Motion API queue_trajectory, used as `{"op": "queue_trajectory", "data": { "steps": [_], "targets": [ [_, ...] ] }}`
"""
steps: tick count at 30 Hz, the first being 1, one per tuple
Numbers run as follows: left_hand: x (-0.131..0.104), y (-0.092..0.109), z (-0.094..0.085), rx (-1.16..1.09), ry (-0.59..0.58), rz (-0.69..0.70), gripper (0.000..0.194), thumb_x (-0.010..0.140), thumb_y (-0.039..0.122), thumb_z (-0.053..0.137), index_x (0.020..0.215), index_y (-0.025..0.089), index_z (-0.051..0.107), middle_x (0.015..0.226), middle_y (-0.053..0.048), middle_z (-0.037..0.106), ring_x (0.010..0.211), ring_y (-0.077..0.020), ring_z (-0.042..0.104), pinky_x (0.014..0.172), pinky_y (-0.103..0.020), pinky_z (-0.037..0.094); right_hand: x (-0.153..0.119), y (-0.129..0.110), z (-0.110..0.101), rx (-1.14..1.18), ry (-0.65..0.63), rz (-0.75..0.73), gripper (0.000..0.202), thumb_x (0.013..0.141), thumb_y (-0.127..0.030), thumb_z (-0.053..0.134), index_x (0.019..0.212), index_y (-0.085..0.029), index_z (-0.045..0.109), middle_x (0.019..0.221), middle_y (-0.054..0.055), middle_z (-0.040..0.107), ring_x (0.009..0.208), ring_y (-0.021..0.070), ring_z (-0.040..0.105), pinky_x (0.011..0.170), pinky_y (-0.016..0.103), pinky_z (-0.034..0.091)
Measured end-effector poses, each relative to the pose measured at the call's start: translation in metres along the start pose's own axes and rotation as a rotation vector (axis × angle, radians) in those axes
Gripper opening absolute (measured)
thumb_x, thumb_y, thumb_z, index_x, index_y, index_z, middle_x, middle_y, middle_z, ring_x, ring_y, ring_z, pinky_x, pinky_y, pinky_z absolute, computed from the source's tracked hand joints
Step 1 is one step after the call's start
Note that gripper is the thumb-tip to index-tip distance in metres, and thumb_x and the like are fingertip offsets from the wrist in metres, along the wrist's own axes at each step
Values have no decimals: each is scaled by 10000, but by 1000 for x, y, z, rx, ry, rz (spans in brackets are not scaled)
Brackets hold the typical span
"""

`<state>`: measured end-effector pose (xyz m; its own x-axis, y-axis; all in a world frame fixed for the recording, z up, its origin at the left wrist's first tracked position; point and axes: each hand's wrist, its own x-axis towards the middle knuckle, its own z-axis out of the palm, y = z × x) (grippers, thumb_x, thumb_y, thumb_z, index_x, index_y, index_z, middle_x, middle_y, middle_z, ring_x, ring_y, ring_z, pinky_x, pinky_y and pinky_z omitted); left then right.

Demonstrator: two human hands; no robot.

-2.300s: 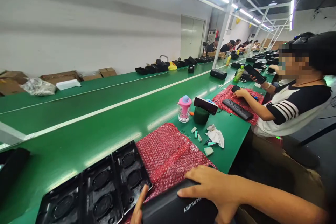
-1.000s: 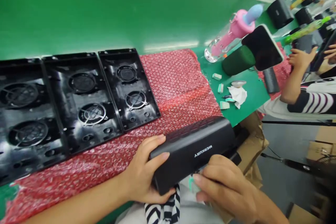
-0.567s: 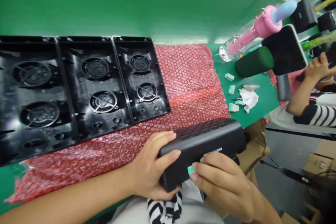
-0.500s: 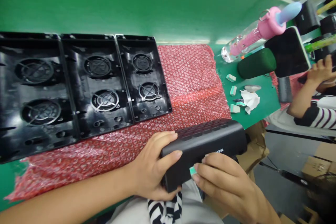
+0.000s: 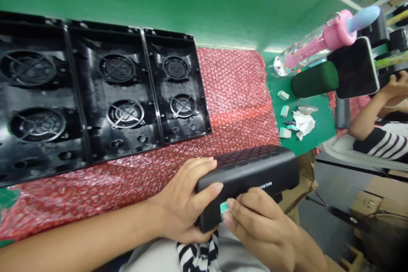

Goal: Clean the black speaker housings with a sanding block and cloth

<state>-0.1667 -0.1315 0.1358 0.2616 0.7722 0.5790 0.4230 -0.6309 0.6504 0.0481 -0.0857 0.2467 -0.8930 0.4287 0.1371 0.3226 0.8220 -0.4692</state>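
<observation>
My left hand (image 5: 183, 202) grips the left end of a long black speaker (image 5: 251, 176) with white lettering on its front, held at the near edge of the table. My right hand (image 5: 255, 225) pinches a small teal block (image 5: 224, 207) and presses it against the speaker's front face. The speaker rests partly over a sheet of red bubble wrap (image 5: 236, 102).
Three black plastic housings with round grilles (image 5: 105, 89) lie side by side on the bubble wrap and green belt (image 5: 191, 4). A pink-capped bottle (image 5: 315, 42), a dark green cylinder (image 5: 314, 80), a phone (image 5: 353, 68), teal blocks and a tissue (image 5: 302, 121) sit at right. A co-worker's arm (image 5: 366, 119) is beyond.
My view dropped from the whole line down to my hands. My right hand slid the teal block leftward along the speaker's front while my left kept its hold.
</observation>
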Motion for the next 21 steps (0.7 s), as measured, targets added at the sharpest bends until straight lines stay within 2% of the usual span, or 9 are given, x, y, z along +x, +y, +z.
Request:
{"op": "queue_trajectory", "data": {
  "steps": [4, 8, 11, 14, 16, 18, 21],
  "targets": [
    [-1, 1, 1, 11, 5, 10, 839, 703, 397, 650, 1413, 134, 291, 1367, -242, 373, 1304, -363, 415, 1047, -551, 435, -5, 2, -5, -34, -177, -27, 211, 929, -77, 603, 1068, -199, 703, 1044, 63, 668, 909, 191, 627, 773, 317, 611],
    [-1, 2, 0, -36, -1, -47, 831, 699, 325, 652, 1426, 146, 292, 1397, -221, 363, 1340, -345, 395, 1099, -545, 391, -1, -2, -5, -95, -123, -71, 153, 954, -94, 569, 1004, -154, 700, 1075, 87, 657, 912, 190, 599, 791, 341, 586],
    [-1, 3, -2, -30, -42, -25, 804, 698, 326, 668, 1394, 134, 313, 1387, -233, 361, 1346, -350, 385, 1098, -546, 393, -4, -5, -1, -112, -195, -67, 132, 969, -109, 570, 1019, -147, 685, 1103, 84, 647, 947, 179, 583, 840, 328, 565],
    [-2, 3, -2, -41, 9, -49, 726, 725, 314, 641, 1367, 134, 351, 1385, -232, 379, 1332, -352, 402, 1076, -567, 409, -4, -5, 0, -132, -238, -47, 108, 970, -126, 586, 1026, -154, 674, 1086, 84, 643, 943, 177, 575, 845, 324, 550],
    [-2, 4, -2, -40, 22, -70, 655, 755, 282, 614, 1344, 128, 372, 1384, -232, 389, 1331, -354, 413, 1067, -581, 420, 2, -5, -1, -140, -184, -107, 92, 970, -129, 579, 974, -136, 670, 1058, 103, 637, 898, 184, 564, 785, 333, 535],
    [-3, 5, -2, -22, 7, -56, 601, 779, 279, 604, 1316, 118, 389, 1376, -238, 392, 1329, -364, 417, 1048, -589, 439, 11, -5, -5, -133, -148, -175, 150, 965, -85, 530, 908, -112, 666, 1060, 128, 628, 885, 201, 555, 748, 347, 508],
    [-2, 6, -4, 2, 1, -36, 592, 786, 307, 610, 1301, 110, 396, 1370, -243, 386, 1319, -367, 423, 1026, -592, 461, 21, -6, -13, -109, -234, -197, 267, 968, -40, 433, 857, -88, 671, 1071, 130, 619, 897, 217, 542, 768, 354, 486]
  ]
}}
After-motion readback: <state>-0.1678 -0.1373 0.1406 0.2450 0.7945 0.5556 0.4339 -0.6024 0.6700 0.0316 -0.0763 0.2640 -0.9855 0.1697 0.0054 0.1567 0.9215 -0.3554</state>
